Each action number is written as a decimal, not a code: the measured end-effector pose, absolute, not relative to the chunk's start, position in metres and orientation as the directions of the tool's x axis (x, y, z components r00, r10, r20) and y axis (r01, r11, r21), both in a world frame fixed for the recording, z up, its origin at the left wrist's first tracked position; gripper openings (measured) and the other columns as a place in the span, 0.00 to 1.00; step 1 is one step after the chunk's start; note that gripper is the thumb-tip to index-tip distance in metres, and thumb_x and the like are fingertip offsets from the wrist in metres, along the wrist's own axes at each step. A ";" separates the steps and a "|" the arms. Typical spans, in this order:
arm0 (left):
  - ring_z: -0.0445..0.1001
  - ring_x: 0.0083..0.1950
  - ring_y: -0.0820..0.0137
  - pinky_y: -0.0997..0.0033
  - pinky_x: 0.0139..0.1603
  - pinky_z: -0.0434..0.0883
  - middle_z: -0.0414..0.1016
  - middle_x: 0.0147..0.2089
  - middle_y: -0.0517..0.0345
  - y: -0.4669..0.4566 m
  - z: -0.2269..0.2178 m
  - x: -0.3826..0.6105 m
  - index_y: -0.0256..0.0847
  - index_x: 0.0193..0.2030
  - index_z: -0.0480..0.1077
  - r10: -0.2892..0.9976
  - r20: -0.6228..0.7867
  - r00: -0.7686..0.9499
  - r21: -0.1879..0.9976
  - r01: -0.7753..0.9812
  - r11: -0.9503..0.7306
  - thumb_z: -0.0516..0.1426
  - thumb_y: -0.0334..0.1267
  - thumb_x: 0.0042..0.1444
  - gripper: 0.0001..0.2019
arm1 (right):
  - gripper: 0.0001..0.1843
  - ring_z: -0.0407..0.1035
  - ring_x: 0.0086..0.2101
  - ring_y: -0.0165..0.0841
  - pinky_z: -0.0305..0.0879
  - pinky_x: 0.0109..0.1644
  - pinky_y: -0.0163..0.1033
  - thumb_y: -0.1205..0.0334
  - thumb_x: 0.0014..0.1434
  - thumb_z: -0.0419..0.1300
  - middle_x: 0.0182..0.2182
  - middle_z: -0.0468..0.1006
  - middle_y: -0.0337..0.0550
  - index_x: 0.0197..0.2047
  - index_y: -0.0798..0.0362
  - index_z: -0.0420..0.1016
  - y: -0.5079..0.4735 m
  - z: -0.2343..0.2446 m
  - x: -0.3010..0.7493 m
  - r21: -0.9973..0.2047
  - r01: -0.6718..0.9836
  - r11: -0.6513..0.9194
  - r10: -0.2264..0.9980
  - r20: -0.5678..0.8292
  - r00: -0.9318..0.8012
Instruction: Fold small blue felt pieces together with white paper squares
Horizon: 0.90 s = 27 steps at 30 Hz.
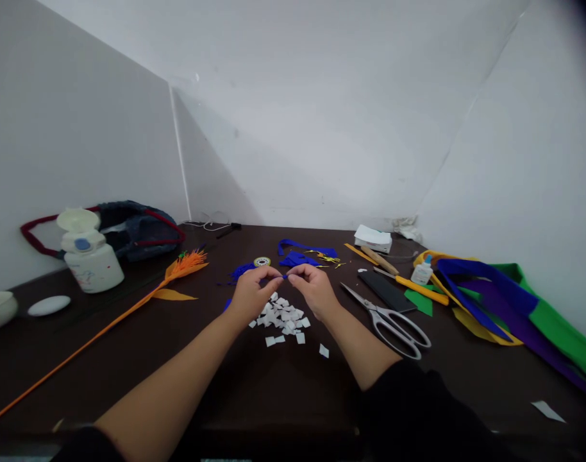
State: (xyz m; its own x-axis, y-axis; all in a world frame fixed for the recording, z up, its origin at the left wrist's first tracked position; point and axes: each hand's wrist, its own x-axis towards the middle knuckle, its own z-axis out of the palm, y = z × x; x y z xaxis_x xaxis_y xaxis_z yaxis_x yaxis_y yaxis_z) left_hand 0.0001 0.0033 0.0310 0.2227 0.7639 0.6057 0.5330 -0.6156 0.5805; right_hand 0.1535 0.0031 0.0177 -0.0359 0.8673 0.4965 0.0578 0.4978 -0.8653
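My left hand [254, 292] and my right hand [312, 287] meet above the dark table [177, 359], both pinched on a small blue paper strip [282, 277] stretched between their fingertips. Right under them lies a heap of small white paper squares [283, 319]. More blue paper scraps [300, 255] lie just beyond the hands, next to a small roll of tape [261, 261].
Silver scissors [392, 321] lie right of my right hand, then a yellow-handled tool [415, 287], a small glue bottle [422, 271] and coloured paper sheets [509, 301]. A long orange paper flower stem [105, 327] runs at left, beside a white bottle [88, 256] and a dark bag [129, 228].
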 end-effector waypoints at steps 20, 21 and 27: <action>0.67 0.31 0.72 0.71 0.35 0.64 0.72 0.29 0.59 0.002 0.031 0.002 0.40 0.28 0.68 0.727 0.641 0.245 0.506 0.578 -0.640 0.53 0.38 0.48 0.06 | 0.08 0.61 0.27 0.29 0.57 0.33 0.34 0.59 0.49 0.53 0.24 0.68 0.37 0.26 0.54 0.68 0.000 0.017 0.150 -0.793 0.266 0.548 0.825 0.564 -0.021; 0.67 0.31 0.72 0.71 0.35 0.64 0.72 0.29 0.59 0.003 0.031 0.002 0.40 0.28 0.68 0.718 0.651 0.247 0.490 0.585 -0.646 0.53 0.38 0.48 0.06 | 0.08 0.61 0.27 0.29 0.57 0.33 0.34 0.59 0.49 0.53 0.24 0.68 0.37 0.26 0.54 0.68 0.001 0.016 0.150 -0.800 0.258 0.542 0.831 0.557 -0.021; 0.68 0.34 0.71 0.67 0.40 0.63 0.73 0.30 0.59 0.003 0.030 0.002 0.41 0.28 0.69 0.679 0.694 0.240 0.423 0.627 -0.654 0.53 0.39 0.48 0.06 | 0.07 0.61 0.27 0.29 0.58 0.34 0.34 0.60 0.49 0.53 0.24 0.68 0.37 0.27 0.54 0.67 0.001 0.016 0.147 -0.802 0.246 0.544 0.829 0.559 -0.010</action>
State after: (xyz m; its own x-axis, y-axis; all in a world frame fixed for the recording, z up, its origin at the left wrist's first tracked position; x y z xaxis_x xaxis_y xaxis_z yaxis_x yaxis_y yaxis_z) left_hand 0.0022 0.0028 0.0303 0.2401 0.6790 0.6938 0.6267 -0.6542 0.4233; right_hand 0.1468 0.0009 0.0159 -0.0096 0.8290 0.5592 0.2465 0.5439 -0.8021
